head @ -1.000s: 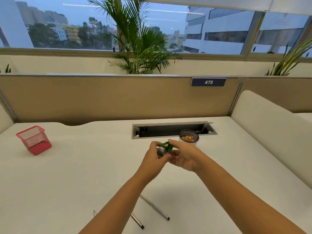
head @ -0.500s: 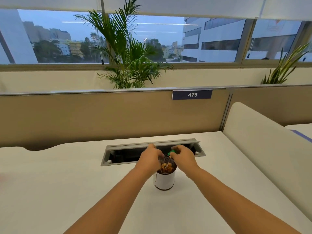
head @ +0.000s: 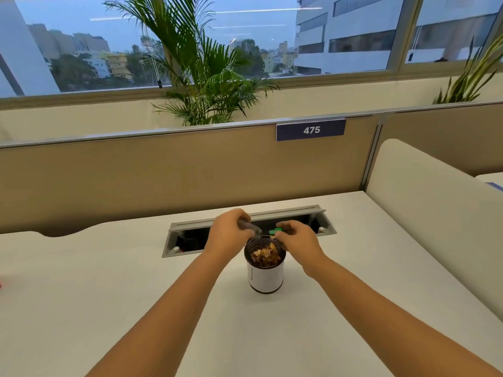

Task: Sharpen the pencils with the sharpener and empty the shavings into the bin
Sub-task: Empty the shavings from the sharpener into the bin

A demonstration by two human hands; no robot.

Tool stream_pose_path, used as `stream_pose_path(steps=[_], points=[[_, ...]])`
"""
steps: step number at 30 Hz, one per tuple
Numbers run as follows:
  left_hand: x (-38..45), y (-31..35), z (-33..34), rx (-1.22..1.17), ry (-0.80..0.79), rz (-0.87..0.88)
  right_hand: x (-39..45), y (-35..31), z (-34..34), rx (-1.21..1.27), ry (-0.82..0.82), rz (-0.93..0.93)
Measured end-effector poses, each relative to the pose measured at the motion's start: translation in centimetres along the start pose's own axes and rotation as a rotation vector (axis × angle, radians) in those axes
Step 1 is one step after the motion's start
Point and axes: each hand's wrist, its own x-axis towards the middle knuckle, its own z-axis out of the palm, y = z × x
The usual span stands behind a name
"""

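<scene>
A small round bin [head: 266, 277] with a white wall and black mesh lining stands on the white desk [head: 109, 295], holding brown pencil shavings [head: 265, 255]. Both hands hover just above its far rim. My left hand [head: 228, 232] grips a grey, translucent sharpener casing [head: 249, 227], tilted toward the bin mouth. My right hand [head: 295, 238] pinches the green sharpener part [head: 276, 231] a little apart from the casing. No pencils are in view.
A metal cable tray slot [head: 190, 235] is sunk into the desk behind the bin. A tan partition [head: 163, 172] with a "475" label closes the back, and a white padded divider [head: 435, 219] stands on the right. Plants sit behind the partition.
My view has swung right and closer, so the red mesh basket and the pencils left the frame. Both hands carried the sharpener over the bin, and its two parts are now separated.
</scene>
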Motion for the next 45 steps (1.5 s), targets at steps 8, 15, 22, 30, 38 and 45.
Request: stream_pose_path(steps=[8,15,22,30,38,45], points=[[-0.8,-1.0,1.5,-0.776,-0.086,-0.650,0.3,-0.4,0.2,0.227,-0.072,0.165],[-0.3,-0.3,3.1,-0.594,-0.163,-0.547,-0.1,-0.2,0.8,0.081,-0.059,0.005],[-0.2,-0.2,3.2,-0.553,-0.108,-0.473,-0.2,-0.2,1.0,0.023,-0.055,-0.065],[-0.1,-0.5,3.6,-0.432,-0.022,-0.437,0.1,0.0,0.9,0.018,-0.002,-0.072],[0.4,-0.6,4.2,-0.174,0.018,-0.370,0.1,0.2,1.1,-0.019,0.060,-0.061],[0.3,-0.9,4.2,-0.304,0.070,-0.381,-0.9,0.1,0.7,-0.414,0.152,-0.419]])
